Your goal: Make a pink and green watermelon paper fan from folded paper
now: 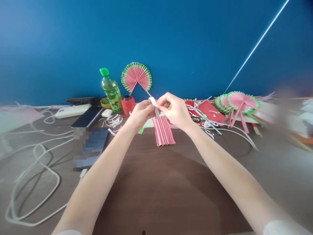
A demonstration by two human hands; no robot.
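Observation:
Both my hands meet over the far middle of the desk, around a narrow white strip (156,112) that looks like tape or paper. My left hand (142,112) pinches it from the left, and part of it curls up above the fingers. My right hand (173,107) has its thumb and forefinger closed on the strip's upper part. Just below the hands lies a pink pleated paper (164,132), its upper edge partly hidden by them. Behind the left hand, a pink and green pleated paper fan (137,76) leans against the blue wall.
A green-capped bottle (111,91) and a red thread spool (128,105) stand at the back. On the left are phones (91,148), a white power bank (72,111) and looped cable (58,179). More fans (241,102), red paper (211,111) and white scraps lie at right.

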